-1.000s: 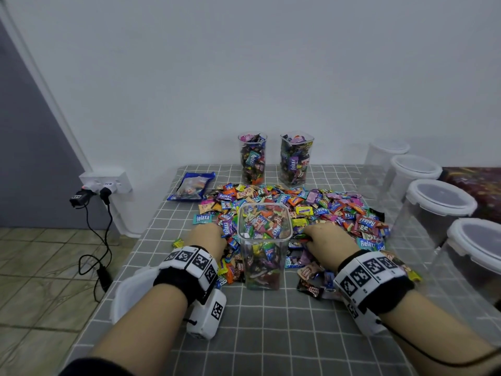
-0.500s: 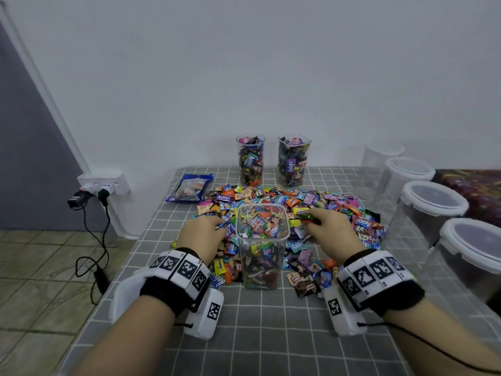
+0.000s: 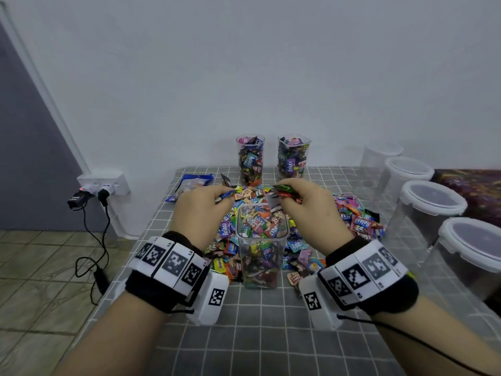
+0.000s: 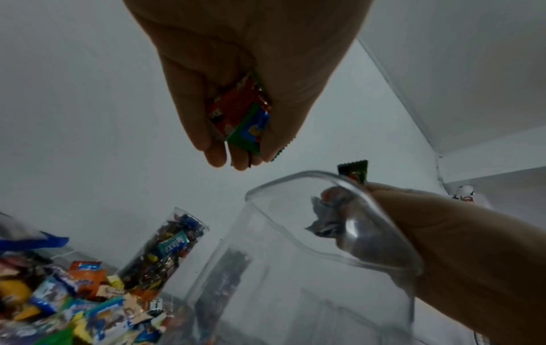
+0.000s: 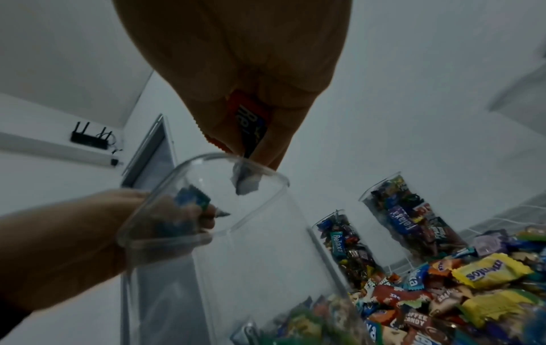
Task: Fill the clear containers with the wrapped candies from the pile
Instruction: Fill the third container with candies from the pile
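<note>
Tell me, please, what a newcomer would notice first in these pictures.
First, the bright candy pile spread over the middle of the checked table. At its near edge stands a clear container, largely filled, and both hands hover above its mouth: the left hand and the right hand each hold candies. Two full containers stand behind the pile by the wall.

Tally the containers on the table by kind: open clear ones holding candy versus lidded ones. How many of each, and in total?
Open clear containers holding candy: 3, namely the near container, the back left container and the back right container.
White-lidded containers, along the right edge: 4, from the nearest through the next and third to the farthest.
Total: 7 containers.
</note>
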{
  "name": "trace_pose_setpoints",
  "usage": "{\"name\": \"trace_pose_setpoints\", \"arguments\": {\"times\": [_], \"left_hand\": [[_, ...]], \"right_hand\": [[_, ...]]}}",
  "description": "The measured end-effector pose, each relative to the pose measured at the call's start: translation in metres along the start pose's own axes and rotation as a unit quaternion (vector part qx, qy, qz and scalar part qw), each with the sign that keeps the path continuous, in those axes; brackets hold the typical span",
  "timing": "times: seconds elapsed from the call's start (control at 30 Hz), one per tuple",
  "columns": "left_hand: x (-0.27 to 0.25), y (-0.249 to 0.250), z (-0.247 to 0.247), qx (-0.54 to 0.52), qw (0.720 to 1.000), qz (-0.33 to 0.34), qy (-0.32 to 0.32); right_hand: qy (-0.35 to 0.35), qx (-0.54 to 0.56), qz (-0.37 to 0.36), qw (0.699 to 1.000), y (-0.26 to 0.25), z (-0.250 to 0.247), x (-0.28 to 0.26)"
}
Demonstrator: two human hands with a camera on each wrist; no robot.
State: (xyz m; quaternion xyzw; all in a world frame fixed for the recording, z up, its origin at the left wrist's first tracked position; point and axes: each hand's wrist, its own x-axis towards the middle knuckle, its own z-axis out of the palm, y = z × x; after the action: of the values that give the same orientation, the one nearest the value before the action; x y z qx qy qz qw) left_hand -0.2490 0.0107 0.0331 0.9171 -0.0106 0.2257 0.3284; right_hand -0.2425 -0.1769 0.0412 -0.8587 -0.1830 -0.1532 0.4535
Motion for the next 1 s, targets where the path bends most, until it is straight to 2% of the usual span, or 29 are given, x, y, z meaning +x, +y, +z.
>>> {"name": "trace_pose_setpoints", "arguments": {"times": [0.37,0.5,0.57,0.67,0.77,1.0], "left_hand": [[-0.004,0.008,0.0,-0.003,1.0,0.029,0.002],[-0.007,0.009,0.0,-0.018,0.999,0.027,-0.003],[-0.008,0.011,-0.001,-0.024,0.999,0.031,-0.008],[-0.008,0.017,-0.005,-0.026,0.998,0.04,-0.035],[-0.007,0.024,-0.007,-0.01,0.996,0.058,-0.071],[-0.003,0.036,-0.001,0.027,0.984,0.078,-0.161]], "right_hand": [[-0.08,-0.14,-0.057,0.985,-0.004,0.007,-0.005],[-0.06,-0.072,-0.039,0.995,0.004,0.008,-0.012],[-0.106,-0.013,0.009,0.994,0.014,0.009,-0.017],[-0.185,0.077,0.085,0.976,0.027,0.01,-0.024],[-0.222,0.15,0.105,0.958,0.039,0.017,-0.023],[-0.215,0.125,0.129,0.96,0.049,0.028,-0.02]]}}
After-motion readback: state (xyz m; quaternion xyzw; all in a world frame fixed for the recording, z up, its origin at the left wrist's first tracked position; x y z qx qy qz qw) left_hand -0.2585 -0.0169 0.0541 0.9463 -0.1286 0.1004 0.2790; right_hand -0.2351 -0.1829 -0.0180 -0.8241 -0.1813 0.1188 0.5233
